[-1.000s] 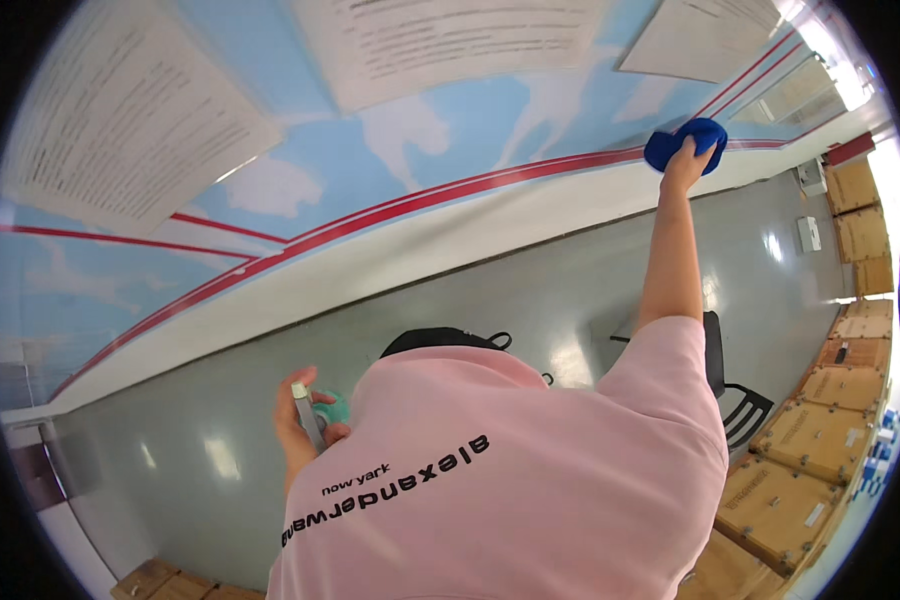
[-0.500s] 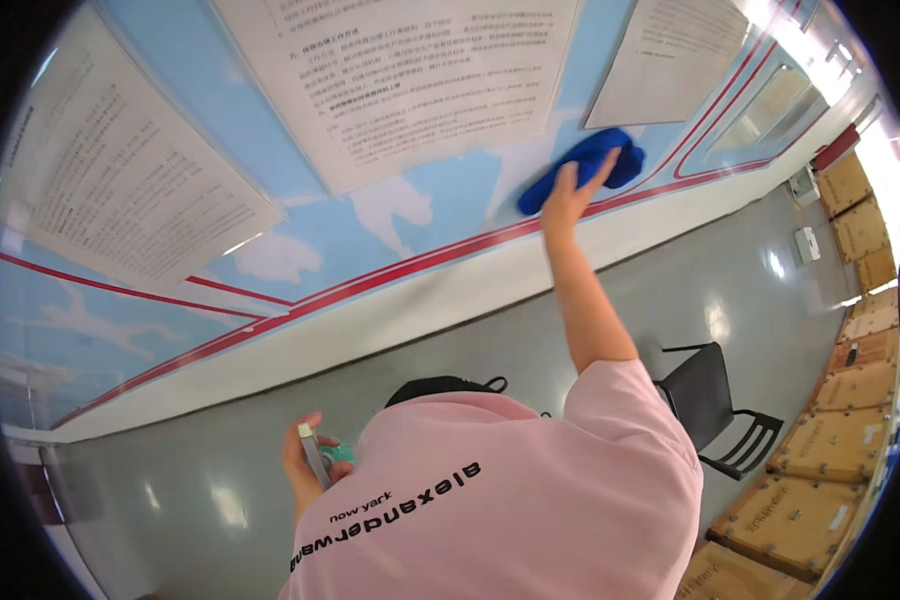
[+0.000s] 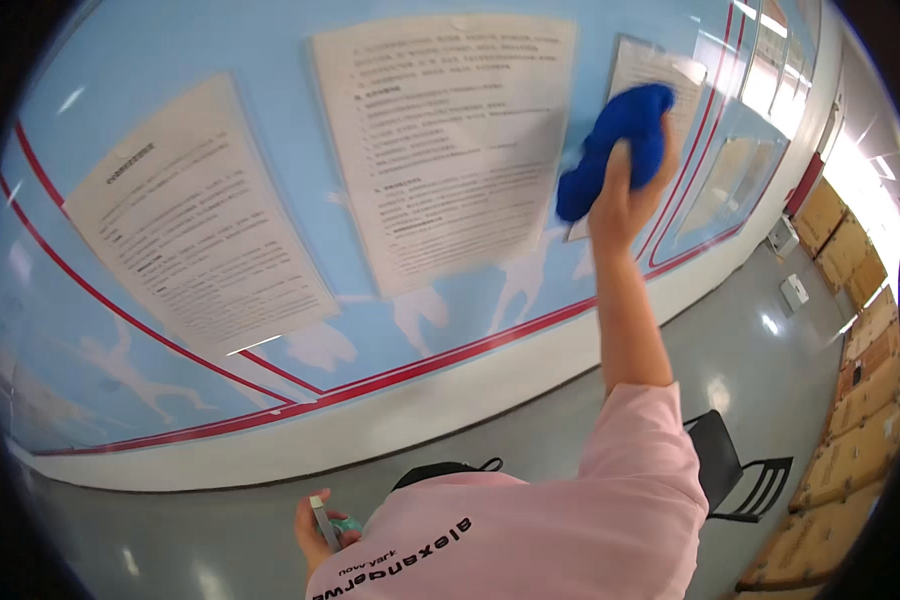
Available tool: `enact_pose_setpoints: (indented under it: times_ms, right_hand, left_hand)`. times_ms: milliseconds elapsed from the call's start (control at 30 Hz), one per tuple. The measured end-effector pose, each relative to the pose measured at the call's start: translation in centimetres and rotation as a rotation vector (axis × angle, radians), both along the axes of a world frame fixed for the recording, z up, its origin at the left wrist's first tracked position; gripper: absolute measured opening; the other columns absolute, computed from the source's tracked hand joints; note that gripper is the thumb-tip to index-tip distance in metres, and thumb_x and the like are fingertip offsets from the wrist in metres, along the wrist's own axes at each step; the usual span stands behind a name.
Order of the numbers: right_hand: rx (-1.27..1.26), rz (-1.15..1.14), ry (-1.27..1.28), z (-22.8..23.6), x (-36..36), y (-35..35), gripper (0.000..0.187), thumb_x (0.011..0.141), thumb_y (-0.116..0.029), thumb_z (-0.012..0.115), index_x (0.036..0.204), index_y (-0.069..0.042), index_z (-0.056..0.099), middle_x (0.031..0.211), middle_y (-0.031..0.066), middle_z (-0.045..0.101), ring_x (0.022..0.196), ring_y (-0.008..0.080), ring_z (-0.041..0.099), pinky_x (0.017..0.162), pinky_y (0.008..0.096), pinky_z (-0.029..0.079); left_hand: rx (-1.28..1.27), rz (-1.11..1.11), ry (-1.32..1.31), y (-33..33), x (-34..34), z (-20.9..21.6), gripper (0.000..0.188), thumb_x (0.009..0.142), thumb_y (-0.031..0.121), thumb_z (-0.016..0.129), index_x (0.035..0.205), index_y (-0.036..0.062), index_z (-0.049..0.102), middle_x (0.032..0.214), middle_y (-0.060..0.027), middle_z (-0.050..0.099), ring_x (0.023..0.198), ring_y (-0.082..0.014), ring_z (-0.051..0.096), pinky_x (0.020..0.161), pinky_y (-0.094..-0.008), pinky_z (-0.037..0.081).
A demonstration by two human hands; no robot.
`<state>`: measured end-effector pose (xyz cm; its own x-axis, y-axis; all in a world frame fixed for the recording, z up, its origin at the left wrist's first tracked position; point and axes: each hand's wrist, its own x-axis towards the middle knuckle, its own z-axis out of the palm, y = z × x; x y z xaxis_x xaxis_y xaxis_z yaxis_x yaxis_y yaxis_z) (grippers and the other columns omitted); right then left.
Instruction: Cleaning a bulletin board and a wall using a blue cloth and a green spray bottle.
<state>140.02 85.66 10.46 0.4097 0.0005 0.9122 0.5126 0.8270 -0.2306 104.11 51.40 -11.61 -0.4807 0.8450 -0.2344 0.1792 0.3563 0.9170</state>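
A pale blue wall [image 3: 170, 90] with red stripes [image 3: 390, 380] and white figure shapes is seen across the frame, curved by the lens. At far left a white printed sheet [image 3: 195, 215] is fixed to the wall, tilted. Low at centre-left, the left hand [image 3: 315, 530] is seen closed around a small object [image 3: 332, 522] with a pale body and a teal part; what it is cannot be told, since it is partly hidden by the pink shirt [image 3: 530, 540]. A dark item [image 3: 440, 470] is seen just above the shirt's shoulder, kind unclear. At centre a larger white printed sheet [image 3: 445, 145] is mounted on the wall. To its right, a blue cloth [image 3: 615, 145] is gripped in the right hand [image 3: 625, 195], fingers curled shut over it, arm raised straight up. The cloth is pressed against the wall, between the centre sheet and a third sheet [image 3: 655, 75], overlapping the edges of both. Right of that, a framed panel [image 3: 730, 185] is outlined in red. Below, a grey glossy floor [image 3: 750, 330] is seen, with a black chair [image 3: 735, 470] just beside the raised arm's sleeve. At far right, brown cardboard boxes [image 3: 850, 450] are stacked along the floor edge.
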Motion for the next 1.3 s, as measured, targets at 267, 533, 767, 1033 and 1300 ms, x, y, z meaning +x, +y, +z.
enact_pose_setpoints:
  times_ms: [267,533,767,1033,1300]
  right_hand:
    - [0.044,-0.206,-0.193,9.1,-2.8,4.9,0.048,0.090,-0.021,0.056,0.132,0.000,0.049,0.140,0.0170,0.046,0.131,0.0338,0.040,0.109,0.0391,0.028]
    - [-0.191,-0.252,-0.102,6.8,-3.6,3.2,0.053,0.092,-0.020,0.054,0.139,0.001,0.040,0.144,0.0165,0.041,0.133,0.0321,0.037,0.111,0.0377,0.027]
    - [-0.125,-0.423,-0.401,14.1,-12.5,-0.7,0.048,0.091,-0.024,0.057,0.134,-0.005,0.050,0.143,0.0121,0.044,0.133,0.0306,0.039,0.110,0.0388,0.030]
    - [0.111,-0.344,-0.866,16.1,-31.5,-6.8,0.061,0.076,-0.025,0.067,0.134,-0.011,0.051,0.144,0.0063,0.043,0.135,0.0313,0.036,0.111,0.0487,0.026]
    - [0.237,-0.270,-0.970,16.6,-49.5,-9.8,0.069,0.078,-0.046,0.065,0.136,-0.012,0.049,0.146,0.0113,0.039,0.137,0.0353,0.030,0.113,0.0532,0.019]
  left_hand:
    - [0.239,0.033,0.066,-3.2,-3.3,-3.3,0.057,0.068,0.001,0.067,0.121,0.0124,0.052,0.082,-0.0043,0.051,0.063,-0.0104,0.053,0.050,-0.0205,0.041]
    - [0.202,0.115,-0.136,-5.3,-6.1,1.8,0.064,0.067,0.014,0.081,0.124,0.0082,0.052,0.097,-0.0053,0.054,0.072,-0.0158,0.056,0.058,-0.0280,0.045]
    - [0.312,0.054,-0.107,-8.2,-11.5,-3.6,0.073,0.054,0.015,0.089,0.118,0.0090,0.054,0.090,-0.0072,0.057,0.074,-0.0144,0.059,0.057,-0.0244,0.046]
    - [0.441,0.167,-0.091,-13.1,-16.2,-4.1,0.082,0.053,0.041,0.091,0.117,0.0048,0.055,0.104,-0.0077,0.054,0.074,-0.0202,0.063,0.061,-0.0326,0.051]
    - [0.418,0.258,-0.061,-19.8,-22.4,-6.7,0.084,0.055,0.044,0.090,0.121,0.0080,0.054,0.112,-0.0075,0.051,0.081,-0.0232,0.063,0.063,-0.0343,0.051]
